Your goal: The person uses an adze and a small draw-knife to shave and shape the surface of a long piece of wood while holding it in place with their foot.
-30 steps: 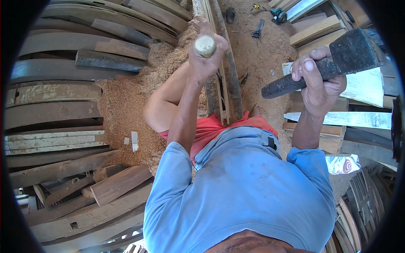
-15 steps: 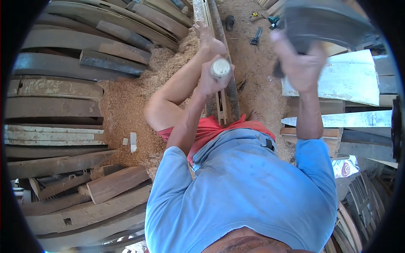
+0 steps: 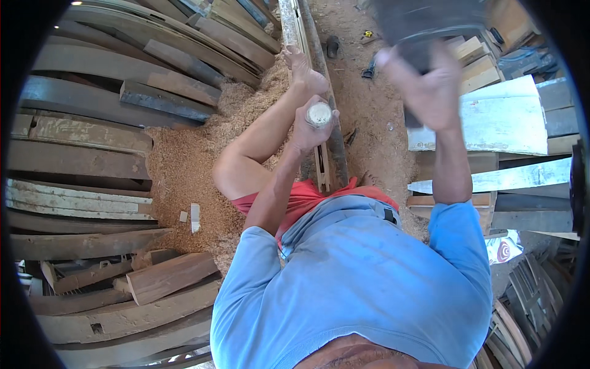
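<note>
My left hand is closed round an upright tool with a pale, round, worn butt end, which looks like a chisel handle. Its lower part is hidden beneath the fist. Below it, a long slotted wooden piece runs away from my lap between my legs. Raised on the right, my right hand grips a mallet with a big dark head, smeared by motion and partly cut off by the upper edge. My bare left foot rests against the long timber.
Wood shavings cover the ground at left, beside stacked beams. At right lie a white-faced board and more planks. A dark tool, a small yellow item and a dark object lie on the floor ahead.
My right hand and the mallet have shifted left, with the mallet head now closer to the upper edge. The left hand stays on the upright tool, slightly lower in view.
</note>
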Demonstrator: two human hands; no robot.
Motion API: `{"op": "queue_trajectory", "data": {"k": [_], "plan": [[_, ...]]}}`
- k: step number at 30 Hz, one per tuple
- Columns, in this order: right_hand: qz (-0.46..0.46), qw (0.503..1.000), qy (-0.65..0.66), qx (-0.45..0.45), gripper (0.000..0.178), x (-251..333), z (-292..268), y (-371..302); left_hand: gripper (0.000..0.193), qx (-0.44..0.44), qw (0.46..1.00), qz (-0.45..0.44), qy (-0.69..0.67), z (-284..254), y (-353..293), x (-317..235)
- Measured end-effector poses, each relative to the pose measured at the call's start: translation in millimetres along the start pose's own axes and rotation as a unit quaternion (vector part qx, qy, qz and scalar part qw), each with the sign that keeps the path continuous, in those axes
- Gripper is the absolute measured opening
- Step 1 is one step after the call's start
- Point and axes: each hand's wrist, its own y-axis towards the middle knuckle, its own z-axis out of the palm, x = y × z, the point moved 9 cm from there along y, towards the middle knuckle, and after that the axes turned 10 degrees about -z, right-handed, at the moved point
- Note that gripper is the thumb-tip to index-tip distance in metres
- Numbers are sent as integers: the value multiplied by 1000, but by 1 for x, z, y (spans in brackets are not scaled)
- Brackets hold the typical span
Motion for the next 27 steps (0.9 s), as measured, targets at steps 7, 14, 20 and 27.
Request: {"op": "queue_trajectory", "data": {"k": [7,14,20,27], "plan": [[-175,970,-162,54,22,-3,25,6,15,-30,997,58,-41,-2,28,3],[115,981,8,159,26,-68,69,-66,14,8,998,65,-16,11,-13,-10],[231,959,163,30,19,-136,151,-226,12,-116,986,-16,-120,-28,58,-9],[290,920,261,39,19,-162,163,-278,26,-95,995,-21,-2,-14,82,30]]}}
